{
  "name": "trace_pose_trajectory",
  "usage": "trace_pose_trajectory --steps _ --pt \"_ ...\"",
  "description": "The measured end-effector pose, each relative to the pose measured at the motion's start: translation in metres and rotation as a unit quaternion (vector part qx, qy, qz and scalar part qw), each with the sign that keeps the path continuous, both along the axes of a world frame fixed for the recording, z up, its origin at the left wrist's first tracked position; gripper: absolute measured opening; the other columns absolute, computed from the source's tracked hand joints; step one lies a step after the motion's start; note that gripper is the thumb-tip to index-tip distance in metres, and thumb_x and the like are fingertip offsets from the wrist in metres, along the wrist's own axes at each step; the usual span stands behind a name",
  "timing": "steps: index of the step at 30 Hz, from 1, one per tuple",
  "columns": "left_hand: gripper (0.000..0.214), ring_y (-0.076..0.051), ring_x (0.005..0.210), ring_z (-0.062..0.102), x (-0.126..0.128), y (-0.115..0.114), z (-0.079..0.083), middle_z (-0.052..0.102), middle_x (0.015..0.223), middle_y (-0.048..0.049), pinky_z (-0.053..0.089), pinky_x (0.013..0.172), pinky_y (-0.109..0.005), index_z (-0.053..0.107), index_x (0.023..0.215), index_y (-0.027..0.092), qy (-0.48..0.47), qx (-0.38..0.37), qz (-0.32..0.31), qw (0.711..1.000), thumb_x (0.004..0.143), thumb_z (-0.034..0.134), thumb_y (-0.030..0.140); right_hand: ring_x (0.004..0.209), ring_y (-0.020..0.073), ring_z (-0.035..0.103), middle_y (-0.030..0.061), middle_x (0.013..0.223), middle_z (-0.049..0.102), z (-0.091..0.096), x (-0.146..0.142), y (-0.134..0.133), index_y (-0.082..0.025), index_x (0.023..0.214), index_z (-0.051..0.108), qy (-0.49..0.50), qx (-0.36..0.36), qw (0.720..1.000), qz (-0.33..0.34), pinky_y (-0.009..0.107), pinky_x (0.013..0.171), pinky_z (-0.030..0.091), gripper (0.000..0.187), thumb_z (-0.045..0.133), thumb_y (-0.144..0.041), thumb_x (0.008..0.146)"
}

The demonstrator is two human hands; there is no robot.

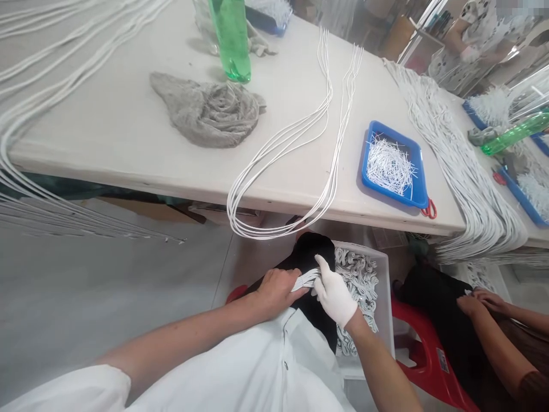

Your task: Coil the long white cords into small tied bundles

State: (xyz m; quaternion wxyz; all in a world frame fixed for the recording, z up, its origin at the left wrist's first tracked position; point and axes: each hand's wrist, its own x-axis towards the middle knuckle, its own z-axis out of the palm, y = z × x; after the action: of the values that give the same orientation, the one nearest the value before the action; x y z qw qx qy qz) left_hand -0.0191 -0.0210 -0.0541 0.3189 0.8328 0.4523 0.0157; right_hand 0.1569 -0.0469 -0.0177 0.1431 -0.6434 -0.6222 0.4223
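Head view: left hand (278, 292) was closed around a bundle of white cords (305, 280); gloved right hand (334, 296) pinched its other end, fingers pressed together. Both were over a white crate (385, 297) of tangled cord (358, 286). Risks: a loose pinch could drop the bundle, and slack strands could snag that tangle. Looped cords (274, 234) overhung the table edge (128, 173), so a tug could drag them off.

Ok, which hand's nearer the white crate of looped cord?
Right. The gloved right hand is at the crate, right beside the looped cord inside it. The bare left hand is farther left, over the black cloth, across the white cord bundle from it.
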Motion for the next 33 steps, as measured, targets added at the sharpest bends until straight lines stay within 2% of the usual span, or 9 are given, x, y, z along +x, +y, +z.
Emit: trace_pose_trajectory --steps 3,6,9,14,17,23,27,30,33 --pt "0.039 -0.019 0.064 0.057 -0.001 0.002 -0.001 0.063 0.073 -0.0035 0.030 0.058 -0.026 0.056 0.080 0.018 -0.037 -0.054 -0.004 0.998 0.091 0.040 0.052 0.062 0.0169 0.063 0.0027 0.074 0.066 -0.008 0.002 -0.003 -0.014 0.143 0.030 0.147 -0.036 0.985 -0.089 0.030 0.059 0.054 0.060 0.042 -0.019 0.085" --pt "0.040 -0.013 0.057 0.048 -0.003 0.006 -0.002 0.055 0.064 0.0015 0.028 0.055 -0.024 0.052 0.072 0.018 -0.114 -0.106 0.016 0.988 0.089 0.042 0.053 0.059 0.0169 0.065 0.0030 0.073 0.066 -0.019 0.008 -0.002 -0.012 0.135 0.039 0.313 -0.091 0.928 -0.179 0.029 0.055 0.054 0.056 0.051 -0.025 0.082" --pt "0.042 -0.011 0.053 0.042 -0.005 0.007 -0.003 0.049 0.059 0.0035 0.026 0.052 -0.024 0.051 0.069 0.018 -0.151 -0.145 0.045 0.977 0.088 0.042 0.054 0.057 0.0160 0.063 0.0034 0.067 0.064 -0.030 0.012 -0.003 -0.007 0.126 0.047 0.379 -0.108 0.888 -0.235 0.025 0.050 0.050 0.054 0.057 -0.038 0.083" --pt "0.037 -0.015 0.058 0.049 -0.007 0.001 -0.006 0.056 0.065 0.0011 0.027 0.056 -0.025 0.056 0.074 0.019 -0.111 -0.124 0.027 0.986 0.088 0.043 0.051 0.051 0.0113 0.055 -0.0008 0.062 0.062 -0.027 0.002 -0.016 -0.014 0.127 0.051 0.286 -0.058 0.935 -0.201 0.022 0.048 0.045 0.049 0.048 -0.046 0.089" --pt "0.035 -0.015 0.058 0.050 -0.008 0.000 -0.006 0.057 0.065 0.0009 0.028 0.056 -0.025 0.056 0.073 0.019 -0.100 -0.125 -0.008 0.987 0.088 0.043 0.048 0.046 0.0101 0.050 -0.0032 0.055 0.057 -0.023 -0.006 -0.022 -0.016 0.114 0.061 0.238 -0.045 0.951 -0.193 0.021 0.046 0.042 0.039 0.048 -0.044 0.089" --pt "0.028 -0.012 0.054 0.047 -0.011 0.002 0.002 0.055 0.061 0.0028 0.030 0.052 -0.024 0.058 0.071 0.019 -0.116 -0.206 -0.043 0.971 0.085 0.048 0.041 0.041 0.0087 0.049 -0.0027 0.055 0.059 -0.035 -0.013 -0.037 -0.012 0.110 0.059 0.323 -0.080 0.910 -0.248 0.020 0.042 0.040 0.040 0.050 -0.044 0.088" --pt "0.032 -0.016 0.072 0.058 -0.012 -0.004 0.004 0.065 0.087 0.0003 0.041 0.062 -0.024 0.062 0.106 0.022 -0.158 -0.289 -0.046 0.943 0.078 0.057 0.037 0.053 0.0113 0.059 0.0010 0.069 0.064 -0.037 -0.004 -0.057 -0.014 0.115 0.057 0.327 -0.072 0.906 -0.257 0.023 0.051 0.050 0.042 0.053 -0.045 0.087" --pt "0.060 -0.021 0.097 0.057 -0.013 -0.003 0.004 0.060 0.118 -0.0056 0.046 0.078 -0.029 0.047 0.132 0.024 -0.175 -0.277 0.004 0.945 0.076 0.064 0.040 0.057 0.0138 0.061 0.0021 0.071 0.065 -0.045 0.024 -0.074 -0.014 0.113 0.057 0.288 -0.002 0.878 -0.383 0.026 0.055 0.052 0.040 0.053 -0.045 0.087" --pt "0.043 -0.022 0.100 0.056 -0.008 0.008 0.028 0.061 0.116 -0.0065 0.045 0.083 -0.032 0.054 0.124 0.024 -0.186 -0.248 0.002 0.951 0.084 0.054 0.041 0.066 0.0180 0.065 0.0063 0.087 0.066 -0.063 0.067 -0.084 -0.015 0.111 0.056 0.235 0.070 0.826 -0.507 0.029 0.055 0.054 0.041 0.052 -0.047 0.085"
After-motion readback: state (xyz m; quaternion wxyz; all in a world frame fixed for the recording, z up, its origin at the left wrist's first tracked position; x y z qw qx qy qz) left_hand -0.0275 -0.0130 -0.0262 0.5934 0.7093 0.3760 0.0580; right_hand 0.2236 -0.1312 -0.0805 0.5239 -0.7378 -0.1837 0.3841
